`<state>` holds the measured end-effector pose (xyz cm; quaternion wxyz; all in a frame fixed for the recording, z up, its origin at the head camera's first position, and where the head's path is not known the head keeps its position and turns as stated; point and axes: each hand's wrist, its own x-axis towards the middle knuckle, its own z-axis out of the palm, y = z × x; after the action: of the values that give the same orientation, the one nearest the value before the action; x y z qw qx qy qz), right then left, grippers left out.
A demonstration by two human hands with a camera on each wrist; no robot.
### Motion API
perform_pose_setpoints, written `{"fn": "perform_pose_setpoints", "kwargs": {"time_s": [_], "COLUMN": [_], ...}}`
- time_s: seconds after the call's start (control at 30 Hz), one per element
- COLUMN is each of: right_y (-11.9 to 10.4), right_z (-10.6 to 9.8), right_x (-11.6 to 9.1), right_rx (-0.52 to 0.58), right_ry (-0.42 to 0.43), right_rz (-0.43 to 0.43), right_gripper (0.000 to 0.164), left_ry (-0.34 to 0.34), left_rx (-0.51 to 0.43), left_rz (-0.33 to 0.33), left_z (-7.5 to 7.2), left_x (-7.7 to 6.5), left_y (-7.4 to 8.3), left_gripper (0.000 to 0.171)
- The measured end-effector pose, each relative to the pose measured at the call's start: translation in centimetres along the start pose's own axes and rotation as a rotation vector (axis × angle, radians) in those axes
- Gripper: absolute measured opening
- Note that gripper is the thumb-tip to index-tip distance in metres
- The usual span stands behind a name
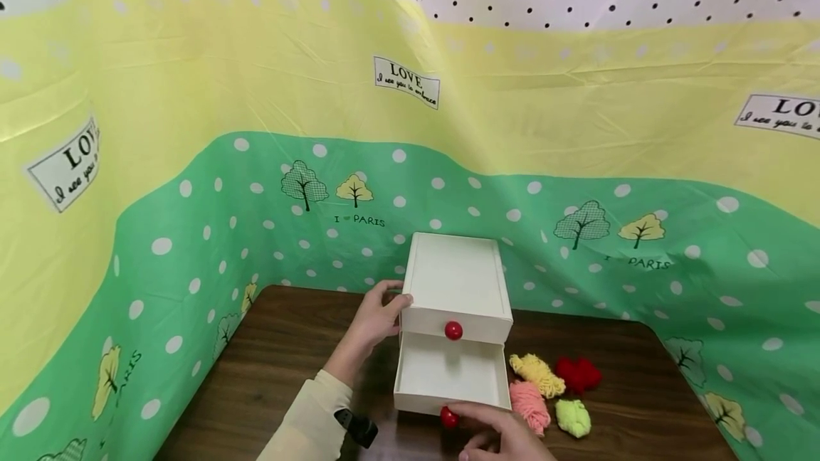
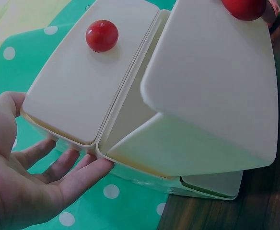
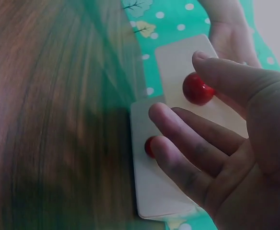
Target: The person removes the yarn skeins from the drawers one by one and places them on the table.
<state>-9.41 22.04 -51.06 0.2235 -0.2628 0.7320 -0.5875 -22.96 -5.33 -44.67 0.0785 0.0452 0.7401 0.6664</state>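
While the left hand (image 1: 379,308) rests against the left side of a white, box-shaped drawer cabinet (image 1: 456,272), the right hand (image 1: 512,440), at the bottom centre of the head view, reaches for the glossy red round knob (image 1: 449,416) of a pulled-out white drawer (image 1: 442,379). The cabinet stands right of centre in the lower half of the frame, on a dark brown wood-grain counter (image 1: 269,354).

The left fingers (image 2: 85,177) are spread along the cabinet's side rather than wrapped round it. The right index finger lies at the lower knob; in the right wrist view, the fingers (image 3: 190,139) are loosely extended, with no firm grip showing, and I cannot tell how hard they touch.

Pulling this drawer out looks largely done, though whether it has reached full travel cannot be told. The white upper drawer (image 1: 423,320), with its own red knob (image 1: 453,331), is closed. Beside the cabinet, towards the lower right, lie a yellow yarn bundle (image 1: 537,374), a red yarn bundle (image 1: 578,374), a coral-pink yarn bundle (image 1: 528,407) and a lime-green yarn bundle (image 1: 573,418). All four are outside the drawer and neither hand holds one, so any work with the yarn seems left to do.
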Motion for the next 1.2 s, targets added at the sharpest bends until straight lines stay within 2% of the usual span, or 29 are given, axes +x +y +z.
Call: {"fn": "perform_pose_setpoints", "kwargs": {"time_s": [0.23,0.5,0.6,0.87,0.93,1.2], "right_y": [-0.1,-0.2,-0.1,0.0,0.0,-0.3], "right_z": [0.4,0.6,0.8,1.0,1.1,1.0], "right_x": [0.3,0.6,0.8,1.4,1.6,2.6], "right_rx": [-0.035,-0.022,-0.044,-0.25,-0.268,-0.343], "right_ry": [0.055,0.094,0.124,0.303,0.341,0.452], "right_rz": [0.04,0.073,0.063,-0.044,-0.041,0.067], "right_gripper": [0.05,0.047,0.045,0.035,0.032,0.024], "left_ry": [0.0,0.007,0.007,0.015,0.014,0.014], "left_rx": [-0.001,0.0,-0.001,0.008,0.01,0.005], "left_rz": [0.0,-0.007,-0.009,-0.007,-0.006,-0.009], "left_z": [0.0,0.1,0.2,0.2,0.2,0.1], "left_x": [0.1,0.0,0.1,0.1,0.1,0.3], "left_y": [-0.2,-0.5,-0.6,-0.4,-0.4,-0.4], "left_gripper": [0.053,0.052,0.052,0.053,0.054,0.053]}}
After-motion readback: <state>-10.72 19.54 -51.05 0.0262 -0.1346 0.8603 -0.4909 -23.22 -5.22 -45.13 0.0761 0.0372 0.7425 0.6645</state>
